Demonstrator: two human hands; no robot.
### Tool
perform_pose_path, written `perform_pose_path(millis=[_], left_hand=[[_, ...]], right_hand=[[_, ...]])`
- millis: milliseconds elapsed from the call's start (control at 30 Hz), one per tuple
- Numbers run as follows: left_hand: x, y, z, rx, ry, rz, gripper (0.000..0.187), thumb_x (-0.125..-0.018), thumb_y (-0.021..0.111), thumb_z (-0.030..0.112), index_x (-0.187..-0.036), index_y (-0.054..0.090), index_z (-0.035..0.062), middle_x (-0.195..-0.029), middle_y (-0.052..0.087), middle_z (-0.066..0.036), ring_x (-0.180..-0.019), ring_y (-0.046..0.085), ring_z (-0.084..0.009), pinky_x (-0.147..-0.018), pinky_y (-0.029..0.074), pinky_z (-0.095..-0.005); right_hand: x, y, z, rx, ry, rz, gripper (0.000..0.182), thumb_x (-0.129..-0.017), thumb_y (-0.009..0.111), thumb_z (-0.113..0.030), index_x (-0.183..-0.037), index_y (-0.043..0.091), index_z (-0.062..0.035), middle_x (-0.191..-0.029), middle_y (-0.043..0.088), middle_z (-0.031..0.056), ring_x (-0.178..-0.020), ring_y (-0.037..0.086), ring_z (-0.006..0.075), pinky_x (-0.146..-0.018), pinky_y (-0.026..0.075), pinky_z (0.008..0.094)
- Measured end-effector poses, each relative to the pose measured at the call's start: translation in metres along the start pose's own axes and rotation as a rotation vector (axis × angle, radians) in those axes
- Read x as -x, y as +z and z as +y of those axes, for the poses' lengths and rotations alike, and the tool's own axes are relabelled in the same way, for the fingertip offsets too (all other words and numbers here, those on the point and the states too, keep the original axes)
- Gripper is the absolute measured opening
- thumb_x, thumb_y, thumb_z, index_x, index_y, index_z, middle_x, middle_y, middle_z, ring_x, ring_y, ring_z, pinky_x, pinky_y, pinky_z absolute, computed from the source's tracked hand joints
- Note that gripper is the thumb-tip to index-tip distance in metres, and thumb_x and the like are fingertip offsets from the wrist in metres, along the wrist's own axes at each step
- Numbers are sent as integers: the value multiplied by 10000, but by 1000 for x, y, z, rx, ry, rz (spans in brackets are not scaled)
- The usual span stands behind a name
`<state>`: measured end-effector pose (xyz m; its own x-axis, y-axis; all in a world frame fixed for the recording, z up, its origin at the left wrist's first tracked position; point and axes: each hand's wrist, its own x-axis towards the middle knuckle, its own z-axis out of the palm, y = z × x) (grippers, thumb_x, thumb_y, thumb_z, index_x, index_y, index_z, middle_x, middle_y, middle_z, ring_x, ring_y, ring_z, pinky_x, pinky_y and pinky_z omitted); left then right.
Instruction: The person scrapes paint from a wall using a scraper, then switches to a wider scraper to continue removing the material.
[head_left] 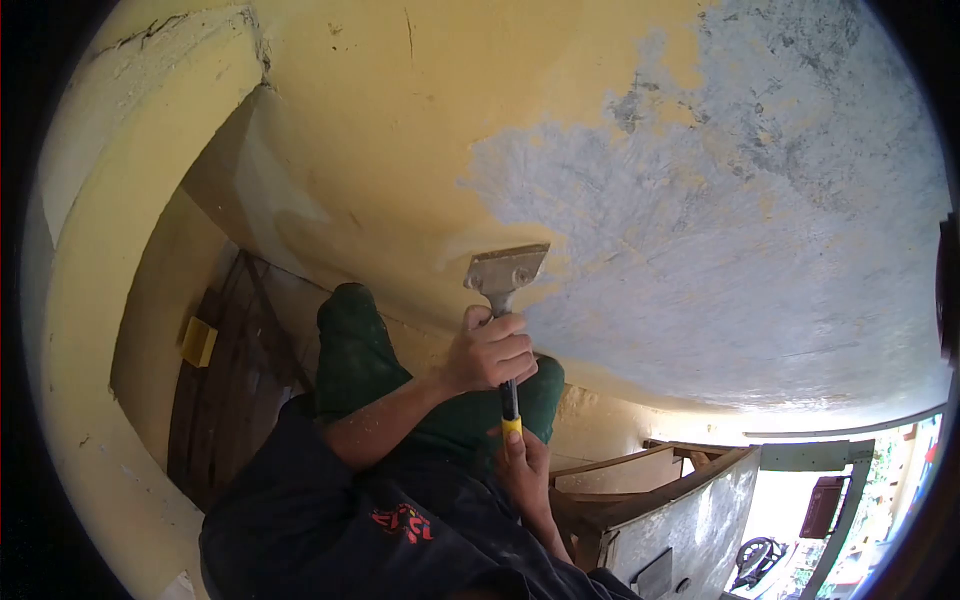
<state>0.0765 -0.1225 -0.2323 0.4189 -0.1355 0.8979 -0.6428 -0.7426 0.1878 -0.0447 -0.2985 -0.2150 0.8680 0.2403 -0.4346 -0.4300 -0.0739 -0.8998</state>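
A wall scraper with a wide metal blade and a long black handle with a yellow end is held upright in front of me. My left hand is closed around the handle just below the blade head. Lower down, my right hand grips the yellow end, its thumb lying along it. The blade edge is at the wall; whether it touches cannot be made out. Around the blade, yellow paint borders a large grey scraped patch.
My green-trousered knees are bent close to the wall. Dark wooden boards and a yellow block are at left, beyond a yellow wall edge. A worn wooden cabinet stands at lower right beside a bright opening.
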Motion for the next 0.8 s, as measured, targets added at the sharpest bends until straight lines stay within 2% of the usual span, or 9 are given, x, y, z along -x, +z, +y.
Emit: perform_pose_path(millis=[100, 367, 433, 567, 633, 700, 800], left_hand=[[4, 0, -1, 5, 4, 1, 267, -640, 786, 158, -627, 521, 184, -689, 514, 82, -850, 604, -120, -709, 287, -358], [2, -2, 0, 1, 4, 0, 266, -640, 783, 151, -616, 520, 187, -686, 517, 82, -847, 608, -122, -709, 273, -362], [1, 0, 2, -21, -13, -14, 276, -690, 763, 186, -627, 495, 190, -720, 516, 70, -927, 604, -119, -702, 298, -356], [-10, -6, -4, -36, 1, 36, 282, -682, 765, 184, -626, 489, 193, -725, 510, 71, -944, 597, -106, -696, 296, -351], [-15, -10, -6, -14, 22, -13, 276, -651, 772, 133, -605, 505, 186, -664, 500, 84, -863, 605, -126, -716, 269, -374], [2, 0, 0, -25, 19, 3, 283, -647, 773, 130, -604, 499, 185, -660, 493, 81, -854, 601, -130, -713, 267, -374], [-4, -1, -7, -9, 6, 21, 290, -639, 773, 124, -603, 491, 183, -653, 482, 76, -844, 597, -134, -708, 266, -367]], right_hand=[[1, -3, 0, 86, 4, 4, 444, -1051, 519, -399, -1065, 655, 23, -620, 422, -85, -553, 378, 17, -509, 287, 206], [2, -3, 2, 58, -12, 4, 444, -1054, 514, -395, -1086, 660, 24, -632, 434, -81, -557, 385, 17, -507, 299, 209], [-5, -6, 0, 75, -17, -17, 443, -1055, 511, -392, -1092, 660, 23, -636, 439, -78, -560, 387, 18, -507, 303, 211], [-9, 0, -11, 80, -44, -5, 451, -1059, 499, -392, -1112, 655, 27, -628, 434, -75, -548, 379, 17, -500, 296, 211], [-5, -1, -12, 56, -82, -12, 457, -1059, 497, -396, -1116, 654, 30, -627, 429, -75, -548, 377, 17, -498, 292, 211], [-2, -10, -1, 76, -10, -23, 467, -1059, 495, -400, -1117, 651, 36, -625, 424, -75, -544, 374, 19, -497, 290, 211], [-9, -4, -5, 73, -12, -14, 465, -1060, 492, -396, -1104, 652, 38, -623, 420, -74, -541, 371, 18, -495, 285, 208]])
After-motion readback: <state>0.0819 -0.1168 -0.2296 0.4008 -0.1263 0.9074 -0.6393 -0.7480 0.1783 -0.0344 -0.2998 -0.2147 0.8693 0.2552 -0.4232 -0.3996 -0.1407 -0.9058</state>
